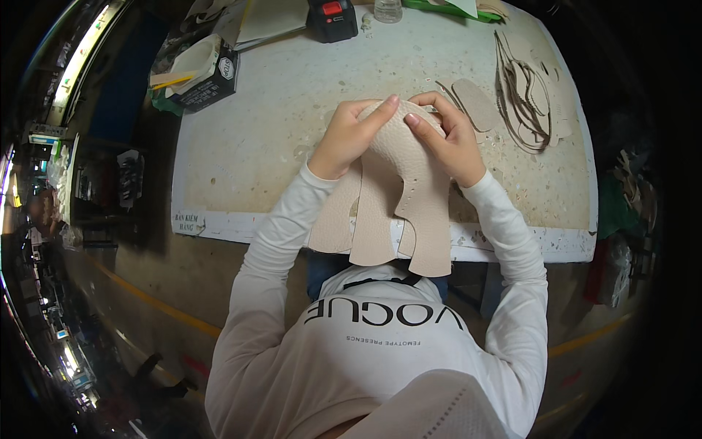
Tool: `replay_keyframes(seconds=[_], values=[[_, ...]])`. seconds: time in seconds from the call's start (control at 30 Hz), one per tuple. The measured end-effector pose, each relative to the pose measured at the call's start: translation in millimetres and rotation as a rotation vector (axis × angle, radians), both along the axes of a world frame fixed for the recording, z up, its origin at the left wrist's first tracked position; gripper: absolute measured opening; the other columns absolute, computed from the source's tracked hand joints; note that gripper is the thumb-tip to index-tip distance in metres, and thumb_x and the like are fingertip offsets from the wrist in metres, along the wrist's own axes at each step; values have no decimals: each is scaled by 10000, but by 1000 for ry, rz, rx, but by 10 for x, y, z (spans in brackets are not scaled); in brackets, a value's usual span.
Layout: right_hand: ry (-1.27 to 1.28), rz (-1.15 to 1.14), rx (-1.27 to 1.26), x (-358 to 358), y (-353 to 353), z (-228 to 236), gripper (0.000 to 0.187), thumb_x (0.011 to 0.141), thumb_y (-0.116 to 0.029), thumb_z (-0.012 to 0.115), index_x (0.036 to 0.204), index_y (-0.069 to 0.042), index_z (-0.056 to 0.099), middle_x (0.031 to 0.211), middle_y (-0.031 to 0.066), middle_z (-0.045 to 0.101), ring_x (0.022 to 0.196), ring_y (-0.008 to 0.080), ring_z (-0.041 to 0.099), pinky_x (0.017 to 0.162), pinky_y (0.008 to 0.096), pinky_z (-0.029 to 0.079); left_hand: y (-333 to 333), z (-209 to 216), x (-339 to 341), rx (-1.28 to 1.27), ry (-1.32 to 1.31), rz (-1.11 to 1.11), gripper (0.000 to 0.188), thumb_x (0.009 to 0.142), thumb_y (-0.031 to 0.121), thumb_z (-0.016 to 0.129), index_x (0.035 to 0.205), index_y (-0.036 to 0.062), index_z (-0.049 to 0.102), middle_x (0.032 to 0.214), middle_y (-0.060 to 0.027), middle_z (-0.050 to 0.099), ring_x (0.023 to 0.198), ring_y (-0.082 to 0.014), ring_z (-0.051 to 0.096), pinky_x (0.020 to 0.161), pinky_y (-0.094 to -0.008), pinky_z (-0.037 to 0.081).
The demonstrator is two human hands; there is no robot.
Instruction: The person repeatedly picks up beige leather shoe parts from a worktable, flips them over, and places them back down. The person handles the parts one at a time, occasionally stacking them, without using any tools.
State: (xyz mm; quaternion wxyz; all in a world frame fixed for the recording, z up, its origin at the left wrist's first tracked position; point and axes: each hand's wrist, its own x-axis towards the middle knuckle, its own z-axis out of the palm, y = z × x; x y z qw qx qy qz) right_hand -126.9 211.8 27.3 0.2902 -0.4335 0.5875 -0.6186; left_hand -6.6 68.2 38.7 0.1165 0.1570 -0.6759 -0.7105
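A beige, pebble-grained leather shoe upper (384, 157) is held up between my two hands above the table's near edge. Its curved top is bent over, with a row of small punched holes down one side. My left hand (345, 137) pinches the top left edge, thumb on the grained face. My right hand (452, 140) grips the top right edge, its thumb also on the face; some fingers of both hands are hidden behind the leather. Several beige leather flaps (373, 238) hang below toward my lap; whether all belong to one piece, I cannot tell.
On the worn white table (256, 157), dark thin strips (528, 102) lie loosely at right beside an oval offcut (474, 104). A black box (212, 84) with a yellow pencil stands at left. At the back are a black device (333, 20), a glass jar (387, 10) and a green tray (446, 9).
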Motion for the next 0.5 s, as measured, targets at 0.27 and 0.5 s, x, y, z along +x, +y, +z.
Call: replay_keyframes(seconds=[0.27, 0.5], values=[[-473, 25, -24, 150, 1, 20, 320, 946, -314, 532, 998, -12, 623, 853, 13, 642, 736, 56, 581, 664, 198, 470, 26, -78, 9, 307, 93, 76, 361, 952, 322, 508, 879, 7, 669, 837, -69, 674, 712, -109, 631, 661, -222, 487], [-660, 67, 34, 159, 24, 7, 420, 937, -412, 512, 976, -14, 638, 837, 48, 661, 688, 87, 612, 624, 223, 497, 32, -128, -5, 258, 115, 68, 355, 952, 311, 507, 853, 14, 675, 823, -66, 673, 700, -100, 622, 659, -216, 478]])
